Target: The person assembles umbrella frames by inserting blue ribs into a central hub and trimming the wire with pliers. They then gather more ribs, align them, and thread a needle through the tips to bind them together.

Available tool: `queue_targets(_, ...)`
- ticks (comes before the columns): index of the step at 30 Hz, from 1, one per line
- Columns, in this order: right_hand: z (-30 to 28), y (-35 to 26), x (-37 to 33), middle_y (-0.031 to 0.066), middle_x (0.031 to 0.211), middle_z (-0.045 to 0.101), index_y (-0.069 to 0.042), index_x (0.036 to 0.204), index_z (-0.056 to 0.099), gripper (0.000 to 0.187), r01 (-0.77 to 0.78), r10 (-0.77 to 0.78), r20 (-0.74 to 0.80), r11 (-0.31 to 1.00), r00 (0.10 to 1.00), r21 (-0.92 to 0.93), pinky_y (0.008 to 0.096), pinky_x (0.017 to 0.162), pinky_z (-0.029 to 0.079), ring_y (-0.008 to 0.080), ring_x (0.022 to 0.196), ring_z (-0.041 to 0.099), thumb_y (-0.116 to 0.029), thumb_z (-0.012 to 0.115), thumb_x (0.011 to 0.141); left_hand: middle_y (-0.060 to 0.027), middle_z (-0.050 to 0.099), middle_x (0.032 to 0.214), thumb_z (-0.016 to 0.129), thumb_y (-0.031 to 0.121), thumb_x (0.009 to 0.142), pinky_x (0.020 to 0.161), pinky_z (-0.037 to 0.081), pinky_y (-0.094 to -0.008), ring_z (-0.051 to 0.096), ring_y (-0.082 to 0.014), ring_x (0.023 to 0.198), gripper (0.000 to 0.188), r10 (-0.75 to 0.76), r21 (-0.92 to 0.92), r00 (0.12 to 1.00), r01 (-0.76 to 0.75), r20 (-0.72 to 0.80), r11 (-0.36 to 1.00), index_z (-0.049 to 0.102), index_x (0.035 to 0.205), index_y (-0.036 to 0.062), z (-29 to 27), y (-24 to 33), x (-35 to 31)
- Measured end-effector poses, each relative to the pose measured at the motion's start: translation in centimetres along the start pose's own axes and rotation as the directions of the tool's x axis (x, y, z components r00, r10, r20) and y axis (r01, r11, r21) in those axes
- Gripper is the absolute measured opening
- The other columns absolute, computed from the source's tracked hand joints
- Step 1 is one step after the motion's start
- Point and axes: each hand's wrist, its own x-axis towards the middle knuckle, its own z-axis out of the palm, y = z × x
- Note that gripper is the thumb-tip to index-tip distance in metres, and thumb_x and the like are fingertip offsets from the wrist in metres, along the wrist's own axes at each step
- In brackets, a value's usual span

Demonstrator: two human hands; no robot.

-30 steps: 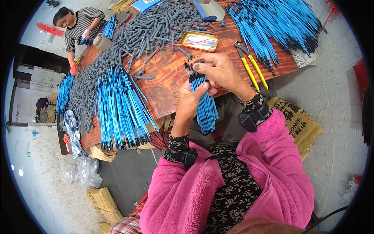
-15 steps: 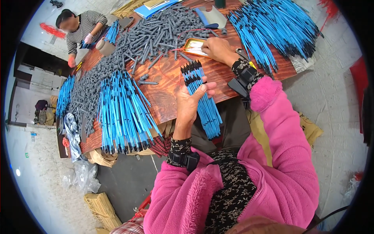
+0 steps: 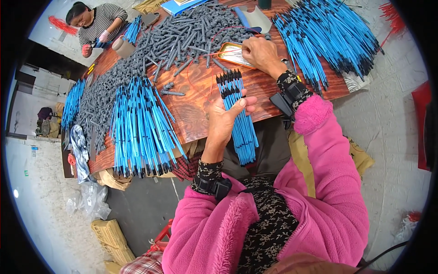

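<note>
A bundle of thin blue rods with black tips (image 3: 243, 137) lies across my left hand (image 3: 222, 119). My left thumb presses over the rods and the fingers wrap round behind; the black tips point away from me, over the table's near edge. At a shallow yellow-rimmed tray (image 3: 221, 55) holding thin white pieces, my right hand (image 3: 262, 54) bends over the right end. Its fingers are curled together, and whatever is between the fingertips is hidden. A thin red cord (image 3: 189, 78) runs across the wood left of the bundle.
Grey ridged plastic parts (image 3: 182, 29) are heaped on the wooden table (image 3: 196, 121). Blue rods lie in piles at the left (image 3: 139, 132) and far right (image 3: 328, 36). A co-worker (image 3: 102, 23) sits at the far left. A beige cup (image 3: 122, 47) stands near them.
My right hand has shifted slightly at the tray, its fingers still bent down. My left hand keeps the bundle. The view has turned a little, and the co-worker's hands have moved.
</note>
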Motion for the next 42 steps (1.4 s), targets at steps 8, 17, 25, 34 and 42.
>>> queue_targets(8,-1.9,-0.2,-0.1,0.0096,0.077,0.065,-0.012,0.089,0.07,0.016,-0.065,0.06,0.031,0.98,0.998,0.19,0.0427,0.066,0.051,0.0303,0.076,0.066,-0.027,0.064,0.086,-0.018,0.072,0.107,0.068,0.013,0.093,0.074,0.057,-0.0311,0.071,-0.0179,0.086,0.034,0.024,0.02,1.0,-0.024,0.007,1.0,0.058,0.124,0.0013,0.4,-0.2,0.0)
queue_targets(17,-6.2,-0.9,-2.2,0.0051,0.088,0.068,-0.003,0.098,0.068,0.019,-0.24,0.044,0.264,0.582,0.963,0.777,0.0322,0.069,0.049,0.0147,0.079,0.064,-0.018,0.057,0.092,-0.0175,0.072,0.107,0.068,0.012,0.094,0.073,0.057,-0.0308,0.07,-0.0174,0.086,0.034,0.023,0.007,1.0,-0.023,-0.004,1.0,0.058,0.124,0.0028,0.6,-0.3,-0.2)
queue_targets(25,-11.4,-4.7,-6.5,0.0064,0.101,0.067,0.0,0.11,0.069,0.023,-0.075,-0.146,0.204,0.607,0.968,0.791,0.028,0.084,0.049,0.0138,0.095,0.061,-0.008,0.055,0.093,-0.017,0.072,0.106,0.066,0.01,0.094,0.073,0.057,-0.0299,0.07,-0.0167,0.085,0.034,0.042,0.025,0.999,-0.042,0.01,0.999,0.057,0.126,0.0027,0.7,-0.1,-0.2)
queue_targets(34,-11.1,-4.8,-6.4,0.0093,0.109,0.069,-0.001,0.113,0.07,0.023,-0.021,-0.134,0.143,0.656,0.981,0.755,0.0308,0.091,0.048,0.0175,0.102,0.063,-0.007,0.057,0.094,-0.0172,0.072,0.106,0.065,0.007,0.095,0.073,0.058,-0.0297,0.071,-0.0166,0.085,0.035,0.049,0.01,0.999,-0.049,0.016,0.999,0.056,0.128,0.0024,0.8,0.2,-0.1)
queue_targets(42,-10.8,-5.1,-6.9,0.0102,0.107,0.072,-0.002,0.111,0.071,0.024,0.006,-0.128,0.108,0.671,0.986,0.742,0.0317,0.09,0.051,0.019,0.101,0.066,-0.006,0.055,0.093,-0.0183,0.072,0.106,0.064,0.006,0.094,0.074,0.058,-0.0297,0.071,-0.0169,0.085,0.036,0.039,0.012,0.999,-0.04,0.021,0.999,0.055,0.129,0.0008,0.9,-0.1,-0.5)
